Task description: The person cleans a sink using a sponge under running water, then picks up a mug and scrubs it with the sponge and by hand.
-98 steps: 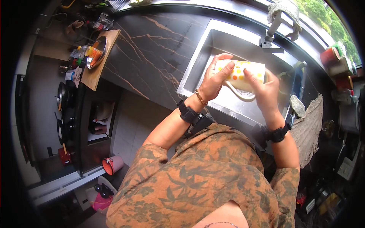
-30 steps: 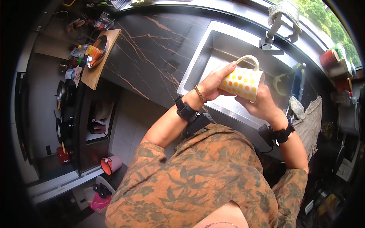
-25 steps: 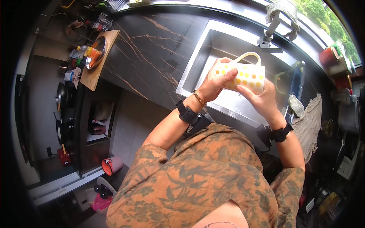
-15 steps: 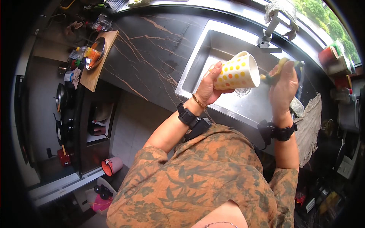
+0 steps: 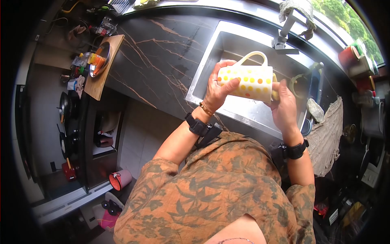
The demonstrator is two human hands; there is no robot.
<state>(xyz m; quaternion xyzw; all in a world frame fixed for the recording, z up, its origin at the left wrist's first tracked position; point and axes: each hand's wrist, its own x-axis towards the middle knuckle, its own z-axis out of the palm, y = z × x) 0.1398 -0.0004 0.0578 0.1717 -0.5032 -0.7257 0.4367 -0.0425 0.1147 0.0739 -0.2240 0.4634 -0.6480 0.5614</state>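
My left hand [image 5: 219, 85] is wrapped around the base end of a white mug [image 5: 248, 82] with yellow and orange dots. The mug lies sideways over the steel sink [image 5: 198, 81], its handle up and its mouth toward the right. At that mouth, my right hand [image 5: 283, 106] has its fingers closed on a yellow sponge [image 5: 275, 88]. Only a small yellow part of the sponge shows; the mug's rim and the fingers hide the rest.
A grey faucet [image 5: 280, 40] with a cloth [image 5: 298, 12] draped over it stands behind the sink. Another cloth [image 5: 329, 138] lies on the counter at right. On the left, a wooden board [image 5: 99, 83] carries a round metal pan [image 5: 106, 53].
My right hand has moved left with the sponge, from beside the sink to the mug's mouth. The mug has turned more level, with its handle now plainly in sight on top.
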